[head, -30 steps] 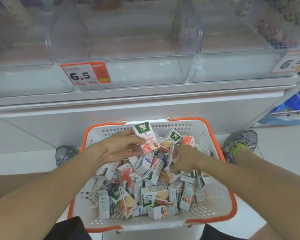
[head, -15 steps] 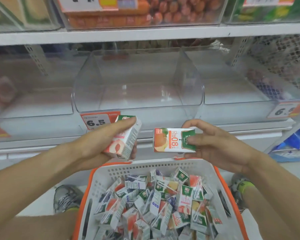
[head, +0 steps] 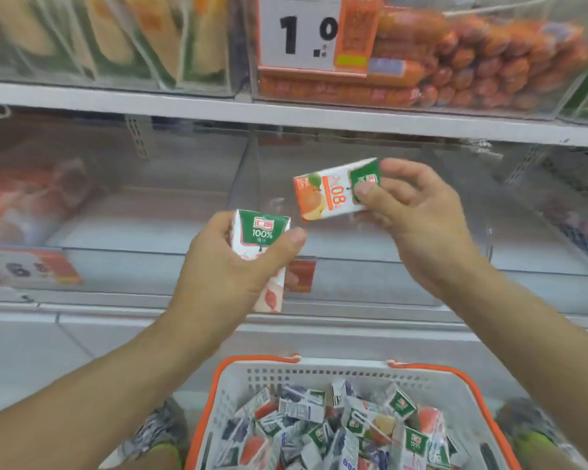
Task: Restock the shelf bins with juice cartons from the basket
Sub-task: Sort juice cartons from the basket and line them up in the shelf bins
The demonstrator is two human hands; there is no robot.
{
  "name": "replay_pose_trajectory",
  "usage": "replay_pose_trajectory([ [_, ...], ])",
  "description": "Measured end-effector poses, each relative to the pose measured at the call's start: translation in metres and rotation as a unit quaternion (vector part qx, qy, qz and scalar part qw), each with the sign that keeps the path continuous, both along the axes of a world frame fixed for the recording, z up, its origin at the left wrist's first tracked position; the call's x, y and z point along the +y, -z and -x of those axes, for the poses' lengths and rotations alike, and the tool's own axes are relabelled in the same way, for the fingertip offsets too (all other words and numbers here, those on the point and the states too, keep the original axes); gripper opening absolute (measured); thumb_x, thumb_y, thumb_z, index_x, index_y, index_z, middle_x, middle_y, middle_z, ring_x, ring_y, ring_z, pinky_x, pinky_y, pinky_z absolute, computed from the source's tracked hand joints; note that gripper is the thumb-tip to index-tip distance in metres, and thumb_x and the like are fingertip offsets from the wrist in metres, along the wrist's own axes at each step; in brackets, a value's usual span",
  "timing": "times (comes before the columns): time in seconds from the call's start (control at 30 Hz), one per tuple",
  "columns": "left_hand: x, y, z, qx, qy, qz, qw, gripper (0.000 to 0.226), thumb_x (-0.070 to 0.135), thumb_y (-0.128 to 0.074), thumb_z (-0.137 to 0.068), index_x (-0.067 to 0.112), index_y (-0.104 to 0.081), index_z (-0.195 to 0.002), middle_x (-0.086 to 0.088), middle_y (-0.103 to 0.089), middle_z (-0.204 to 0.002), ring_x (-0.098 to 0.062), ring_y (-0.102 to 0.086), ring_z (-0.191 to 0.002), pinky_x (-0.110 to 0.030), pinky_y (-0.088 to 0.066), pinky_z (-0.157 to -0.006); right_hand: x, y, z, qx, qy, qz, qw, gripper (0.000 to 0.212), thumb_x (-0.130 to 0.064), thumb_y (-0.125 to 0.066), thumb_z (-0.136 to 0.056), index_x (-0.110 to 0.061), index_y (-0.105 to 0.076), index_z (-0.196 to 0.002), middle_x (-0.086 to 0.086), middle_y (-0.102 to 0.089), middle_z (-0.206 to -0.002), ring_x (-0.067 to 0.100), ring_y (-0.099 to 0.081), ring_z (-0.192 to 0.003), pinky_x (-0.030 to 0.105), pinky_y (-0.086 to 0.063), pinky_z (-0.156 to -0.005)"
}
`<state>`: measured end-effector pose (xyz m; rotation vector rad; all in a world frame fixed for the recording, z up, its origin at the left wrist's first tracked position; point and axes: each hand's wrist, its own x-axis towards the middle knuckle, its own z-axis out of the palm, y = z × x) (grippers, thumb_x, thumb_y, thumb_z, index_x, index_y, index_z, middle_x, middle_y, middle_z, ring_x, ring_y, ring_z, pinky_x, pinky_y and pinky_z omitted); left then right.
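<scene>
My left hand grips an upright juice carton with a green top and a pink fruit picture, just in front of the clear middle shelf bin. My right hand pinches an orange juice carton by its green end, holding it sideways above the bin's front wall. The white basket with orange rim stands below, between my arms, and holds several more small cartons.
The upper shelf carries a bin of orange sausages with a price tag, and packaged goods at left. A left bin holds orange-pink packs. My shoes flank the basket on the floor.
Both hands rose from the basket with a carton each and moved toward the middle bin. The right hand now sits higher and farther in. My view has tilted upward.
</scene>
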<state>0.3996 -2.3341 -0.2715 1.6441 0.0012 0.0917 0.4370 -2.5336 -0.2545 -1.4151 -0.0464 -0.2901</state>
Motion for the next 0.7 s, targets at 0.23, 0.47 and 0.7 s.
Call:
replay_pose_trajectory([
  [0.23, 0.037, -0.008, -0.009, -0.037, -0.04, 0.017, 0.998, 0.043, 0.042, -0.076, -0.074, 0.019, -0.058, -0.105, -0.006, -0.074, -0.088, -0.027, -0.074, -0.066, -0.044, -0.06, -0.053, 0.053, 0.028, -0.162, 0.024, 0.013, 0.31, 0.95, 0.029, -0.009, -0.08, -0.08, -0.005, -0.066, -0.105, 0.006, -0.07, -0.104, 0.012, -0.067, -0.085, 0.009, -0.052, -0.061],
  [0.47, 0.072, -0.007, -0.026, -0.038, -0.084, 0.058, 0.994, 0.046, 0.042, -0.074, -0.075, 0.014, -0.059, -0.108, -0.003, -0.073, -0.086, -0.024, -0.074, -0.064, -0.039, -0.061, -0.053, 0.08, 0.068, -0.222, -0.05, 0.021, 0.533, 0.844, 0.026, -0.007, -0.068, -0.09, -0.007, -0.067, -0.115, 0.009, -0.065, -0.119, 0.027, -0.06, -0.112, 0.016, -0.038, -0.086],
  [0.7, 0.084, 0.0, -0.034, -0.044, -0.085, 0.048, 0.994, 0.043, 0.039, -0.074, -0.076, 0.014, -0.058, -0.107, -0.005, -0.073, -0.087, -0.022, -0.074, -0.065, -0.046, -0.061, -0.053, 0.086, 0.061, -0.205, -0.075, 0.046, 0.556, 0.826, 0.044, 0.006, -0.059, -0.087, -0.011, -0.059, -0.128, 0.007, -0.044, -0.132, 0.02, -0.048, -0.121, 0.005, -0.029, -0.084],
])
